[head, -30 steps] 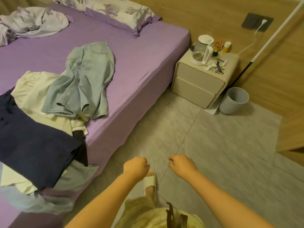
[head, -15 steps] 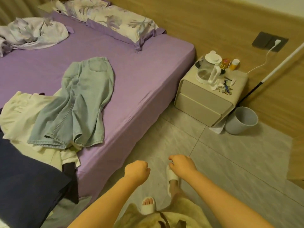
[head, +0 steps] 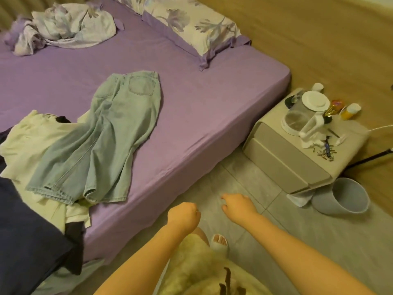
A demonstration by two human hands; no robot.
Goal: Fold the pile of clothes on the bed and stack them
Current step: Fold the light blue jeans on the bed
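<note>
Both hands are drifting higher over the floor, left hand (head: 184, 216) fisted, right hand (head: 238, 204) loosely curled, holding nothing, probably approaching the jeans (head: 102, 143) at centre-left.

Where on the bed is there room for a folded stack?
Bare sheet lies between the jeans, the pillow and the bed's near edge. The left end is crowded with the white garment and navy cloth.
</note>
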